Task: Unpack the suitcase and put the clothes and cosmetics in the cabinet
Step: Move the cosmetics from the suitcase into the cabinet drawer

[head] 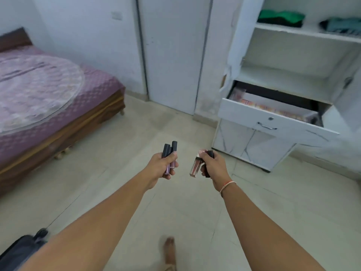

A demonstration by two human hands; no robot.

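Nearest the lens, two bare forearms are stretched forward over the pale tiled floor (pixel 121 133). A bundle of slim black-capped lip-gloss tubes (pixel 169 156) is gripped upright in the curled fingers of the left hand (pixel 160 166); a clear pink-filled gloss tube with rose-gold collar (pixel 196 166) and what seems a second dark tube are clasped in the right hand (pixel 214 166), long axes near vertical. The open white drawer (pixel 273 119) of the white cabinet (pixel 246 55) lies ahead and to the right, well apart, nearer the right hand. Pink boxes appear to be stored inside already.
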